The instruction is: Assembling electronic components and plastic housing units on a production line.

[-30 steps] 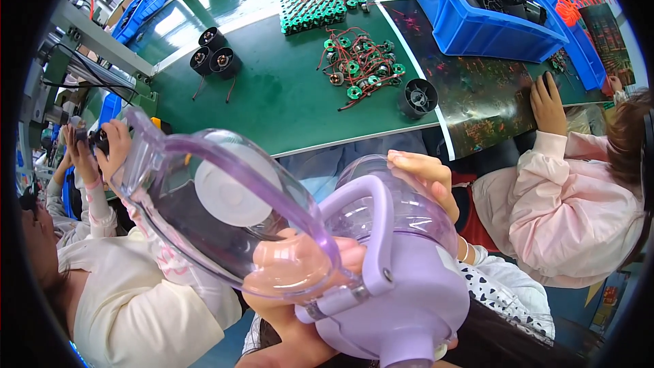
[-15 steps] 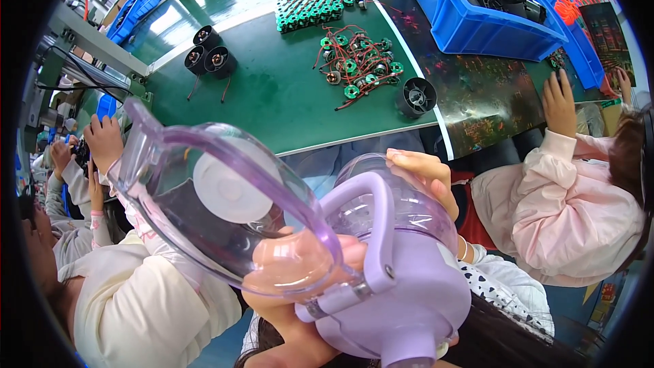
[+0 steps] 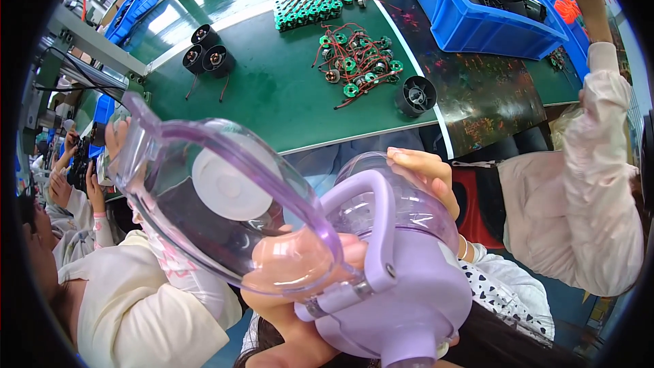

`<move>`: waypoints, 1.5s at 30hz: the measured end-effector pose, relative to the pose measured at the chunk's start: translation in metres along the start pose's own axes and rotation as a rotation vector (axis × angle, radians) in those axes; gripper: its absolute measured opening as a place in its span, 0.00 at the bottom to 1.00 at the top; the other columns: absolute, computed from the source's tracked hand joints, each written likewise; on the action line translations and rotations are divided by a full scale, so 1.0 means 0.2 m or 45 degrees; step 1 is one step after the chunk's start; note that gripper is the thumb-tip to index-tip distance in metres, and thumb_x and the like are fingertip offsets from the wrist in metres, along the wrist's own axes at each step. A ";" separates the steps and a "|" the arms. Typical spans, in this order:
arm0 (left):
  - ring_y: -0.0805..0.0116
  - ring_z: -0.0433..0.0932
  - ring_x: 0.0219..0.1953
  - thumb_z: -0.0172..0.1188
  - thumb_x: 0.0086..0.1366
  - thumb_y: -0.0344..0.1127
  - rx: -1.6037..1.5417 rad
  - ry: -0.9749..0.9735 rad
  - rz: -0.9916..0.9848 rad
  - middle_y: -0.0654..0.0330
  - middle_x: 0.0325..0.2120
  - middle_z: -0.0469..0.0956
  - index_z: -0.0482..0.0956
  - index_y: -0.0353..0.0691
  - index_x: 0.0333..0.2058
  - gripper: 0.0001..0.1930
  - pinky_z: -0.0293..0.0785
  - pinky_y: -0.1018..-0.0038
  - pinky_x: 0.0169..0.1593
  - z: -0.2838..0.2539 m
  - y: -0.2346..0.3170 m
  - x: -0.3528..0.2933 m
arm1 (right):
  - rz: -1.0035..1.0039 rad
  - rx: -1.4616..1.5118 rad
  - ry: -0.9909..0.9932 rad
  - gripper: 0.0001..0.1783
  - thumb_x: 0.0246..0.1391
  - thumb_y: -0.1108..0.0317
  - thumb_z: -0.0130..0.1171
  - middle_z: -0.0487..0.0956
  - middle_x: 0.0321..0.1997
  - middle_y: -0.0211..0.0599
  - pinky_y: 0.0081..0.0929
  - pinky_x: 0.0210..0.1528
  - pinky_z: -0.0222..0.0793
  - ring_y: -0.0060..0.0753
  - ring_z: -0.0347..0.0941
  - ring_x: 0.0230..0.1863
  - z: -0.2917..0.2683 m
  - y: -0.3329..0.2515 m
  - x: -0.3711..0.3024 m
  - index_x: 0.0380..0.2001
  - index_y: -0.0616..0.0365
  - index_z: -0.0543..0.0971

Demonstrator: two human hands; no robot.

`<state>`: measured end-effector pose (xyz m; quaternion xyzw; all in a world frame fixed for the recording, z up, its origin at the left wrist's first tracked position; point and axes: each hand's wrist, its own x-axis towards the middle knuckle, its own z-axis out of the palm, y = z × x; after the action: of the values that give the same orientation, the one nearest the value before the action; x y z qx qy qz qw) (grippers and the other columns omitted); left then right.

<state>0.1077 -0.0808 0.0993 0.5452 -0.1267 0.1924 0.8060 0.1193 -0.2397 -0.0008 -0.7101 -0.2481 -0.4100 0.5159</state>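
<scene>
Purple jug (image 3: 402,286) with its clear hinged lid (image 3: 218,211) swung open sits close under the camera, below the green desk (image 3: 272,95), in much the same pose as half a second ago; the co-worker's arm (image 3: 599,95) at right now reaches up toward the blue bin (image 3: 477,20). Left hand (image 3: 293,313) grips the jug from below at the hinge, thumb seen through the lid; right hand (image 3: 426,174) curls over the translucent body by the handle (image 3: 378,225). Lid carries a white round disc (image 3: 228,187).
</scene>
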 end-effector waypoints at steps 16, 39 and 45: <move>0.67 0.69 0.25 0.17 0.60 0.80 0.208 -0.062 0.044 0.56 0.24 0.75 0.75 0.37 0.28 0.50 0.67 0.67 0.36 0.01 0.00 0.03 | 0.148 -0.078 -0.034 0.44 0.43 0.68 0.70 0.69 0.58 0.54 0.47 0.57 0.70 0.51 0.69 0.55 -0.02 0.01 -0.09 0.64 0.43 0.60; 0.51 0.70 0.56 0.73 0.48 0.55 1.121 -0.627 1.107 0.51 0.55 0.67 0.57 0.49 0.62 0.47 0.72 0.56 0.56 -0.15 -0.07 0.12 | 0.223 -0.039 -0.182 0.60 0.23 0.57 0.81 0.67 0.57 0.51 0.39 0.51 0.69 0.47 0.67 0.52 0.04 0.00 -0.10 0.62 0.62 0.63; 0.63 0.79 0.47 0.73 0.51 0.38 0.901 -0.394 1.108 0.63 0.46 0.77 0.77 0.57 0.46 0.22 0.75 0.61 0.52 -0.01 -0.17 0.07 | 0.252 -0.039 -0.133 0.60 0.25 0.57 0.81 0.66 0.56 0.50 0.39 0.51 0.69 0.47 0.67 0.51 0.02 0.02 -0.10 0.63 0.62 0.62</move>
<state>0.1347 -0.0881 0.0763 0.7010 -0.3833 0.4547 0.3936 0.1124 -0.2356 -0.0200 -0.7592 -0.1971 -0.3232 0.5295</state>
